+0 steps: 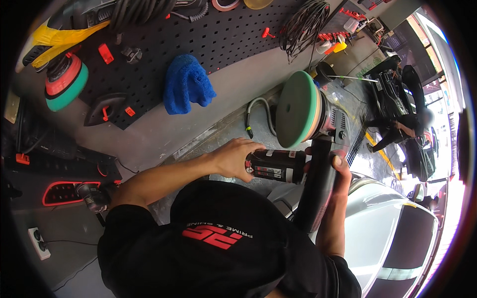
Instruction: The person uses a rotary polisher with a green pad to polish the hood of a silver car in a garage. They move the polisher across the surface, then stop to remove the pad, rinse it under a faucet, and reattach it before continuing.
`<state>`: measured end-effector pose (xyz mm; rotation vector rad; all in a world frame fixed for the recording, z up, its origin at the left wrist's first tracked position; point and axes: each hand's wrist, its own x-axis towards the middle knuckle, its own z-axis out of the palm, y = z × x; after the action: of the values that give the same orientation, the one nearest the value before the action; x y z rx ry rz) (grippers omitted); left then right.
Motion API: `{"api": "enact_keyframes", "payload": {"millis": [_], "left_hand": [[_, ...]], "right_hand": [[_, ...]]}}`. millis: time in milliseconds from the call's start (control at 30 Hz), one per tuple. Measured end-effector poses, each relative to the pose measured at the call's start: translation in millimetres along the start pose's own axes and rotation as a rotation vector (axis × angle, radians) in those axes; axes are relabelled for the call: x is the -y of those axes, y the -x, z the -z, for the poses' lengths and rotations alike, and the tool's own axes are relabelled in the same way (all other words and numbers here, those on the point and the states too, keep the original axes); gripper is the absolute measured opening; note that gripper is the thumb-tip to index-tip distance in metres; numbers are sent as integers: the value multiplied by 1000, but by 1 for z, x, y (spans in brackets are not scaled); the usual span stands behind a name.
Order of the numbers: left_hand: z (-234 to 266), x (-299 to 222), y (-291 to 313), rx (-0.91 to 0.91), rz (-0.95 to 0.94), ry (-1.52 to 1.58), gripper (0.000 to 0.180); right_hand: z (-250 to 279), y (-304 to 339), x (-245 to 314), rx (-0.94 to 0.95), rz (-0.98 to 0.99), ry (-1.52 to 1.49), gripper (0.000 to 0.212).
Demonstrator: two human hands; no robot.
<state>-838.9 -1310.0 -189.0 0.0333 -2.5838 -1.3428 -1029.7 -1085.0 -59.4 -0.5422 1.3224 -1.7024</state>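
Observation:
My left hand reaches in from the left, its fingers closed round the end of a black bottle with a printed label. The bottle lies sideways, its other end close to the polisher. My right hand grips the dark body of a polisher, the thumb showing on top. At the polisher's upper end a round green foam pad stands on edge, facing left. The right fingers are mostly hidden behind the tool. Below my hands, a black cap covers part of the view.
A blue cloth hangs on a dark pegboard, beside coiled cables. Another polisher hangs at the left. A grey hose lies beyond my hands. A silver car is at right; a person is farther off.

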Motion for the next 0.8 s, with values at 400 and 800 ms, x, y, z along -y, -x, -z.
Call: {"api": "enact_keyframes", "payload": {"millis": [400, 800], "left_hand": [[22, -9, 13, 148, 72, 109, 83], [0, -19, 33, 157, 289, 147, 68]], "right_hand": [[1, 11, -7, -28, -19, -32, 79], [-11, 8, -4, -29, -38, 44, 87]]}}
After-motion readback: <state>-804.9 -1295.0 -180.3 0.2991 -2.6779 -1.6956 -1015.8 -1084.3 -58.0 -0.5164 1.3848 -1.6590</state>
